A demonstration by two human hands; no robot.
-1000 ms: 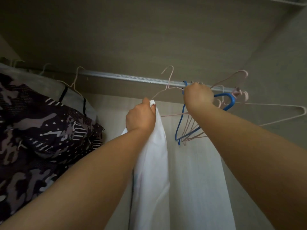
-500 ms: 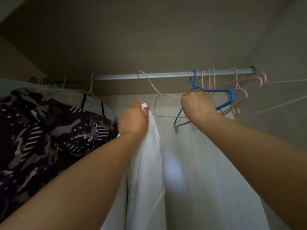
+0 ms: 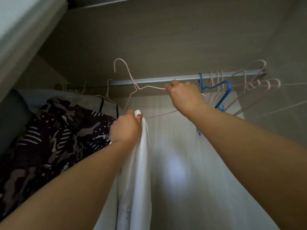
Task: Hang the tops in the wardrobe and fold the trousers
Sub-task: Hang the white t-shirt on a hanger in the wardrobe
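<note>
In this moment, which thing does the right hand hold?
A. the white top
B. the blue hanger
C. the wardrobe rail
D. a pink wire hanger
D: the right hand grips the pink wire hanger by its shoulder, while the blue hanger hangs untouched on the rail and the left hand holds the white top.
</note>
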